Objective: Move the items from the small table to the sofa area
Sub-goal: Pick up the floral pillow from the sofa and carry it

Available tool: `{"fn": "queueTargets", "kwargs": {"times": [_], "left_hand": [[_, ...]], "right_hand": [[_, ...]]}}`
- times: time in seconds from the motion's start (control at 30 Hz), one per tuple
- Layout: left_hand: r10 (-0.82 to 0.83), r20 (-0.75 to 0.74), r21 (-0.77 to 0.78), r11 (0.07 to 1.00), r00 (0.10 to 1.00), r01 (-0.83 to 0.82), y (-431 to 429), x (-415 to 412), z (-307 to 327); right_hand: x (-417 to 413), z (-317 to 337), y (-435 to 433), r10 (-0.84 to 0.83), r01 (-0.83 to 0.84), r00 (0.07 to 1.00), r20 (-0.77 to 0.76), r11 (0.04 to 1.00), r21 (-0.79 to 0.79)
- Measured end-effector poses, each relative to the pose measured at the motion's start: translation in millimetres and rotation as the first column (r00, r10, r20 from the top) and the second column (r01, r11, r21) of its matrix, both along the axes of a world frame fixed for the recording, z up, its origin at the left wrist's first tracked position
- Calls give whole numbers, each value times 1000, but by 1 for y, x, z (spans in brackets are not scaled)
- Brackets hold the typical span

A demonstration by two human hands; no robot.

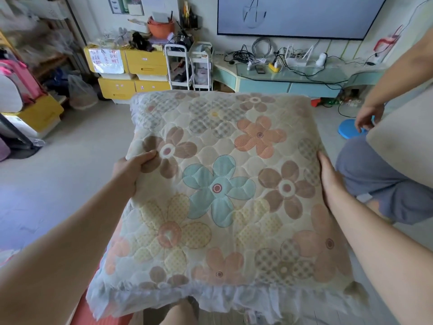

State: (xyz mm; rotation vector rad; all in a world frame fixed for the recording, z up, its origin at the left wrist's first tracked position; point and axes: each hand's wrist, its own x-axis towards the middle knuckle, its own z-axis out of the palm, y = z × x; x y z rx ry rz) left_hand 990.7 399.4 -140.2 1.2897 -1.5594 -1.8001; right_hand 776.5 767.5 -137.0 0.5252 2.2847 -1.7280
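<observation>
A large square quilted cushion [222, 191] with pink, brown, yellow and blue flowers and a white frilled edge fills the middle of the head view, held flat in the air before me. My left hand [131, 168] grips its left edge, thumb on top and fingers underneath. My right hand [329, 181] presses flat against its right edge. The small table and the sofa are hidden or out of view.
Another person sits at the right: a knee in grey trousers [379, 179], a hand [367, 118] and a pale cushion [403, 146]. Beyond stand yellow drawer units [140, 66], a white trolley [187, 66], a teal TV bench [288, 83] with cables and a blue stool [349, 129].
</observation>
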Motion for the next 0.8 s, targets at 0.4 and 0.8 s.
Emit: {"fn": "queueTargets", "kwargs": {"times": [0.4,0.8], "left_hand": [[15,22,33,999,1000,-15,-147,-124,-28],[-20,23,-2,1000,1000,20,-289,-244,-4]], "right_hand": [[-124,-25,-148,-8,8,996,84,1000,1],[-238,-17,-286,4,-4,995,99,1000,-4]]}}
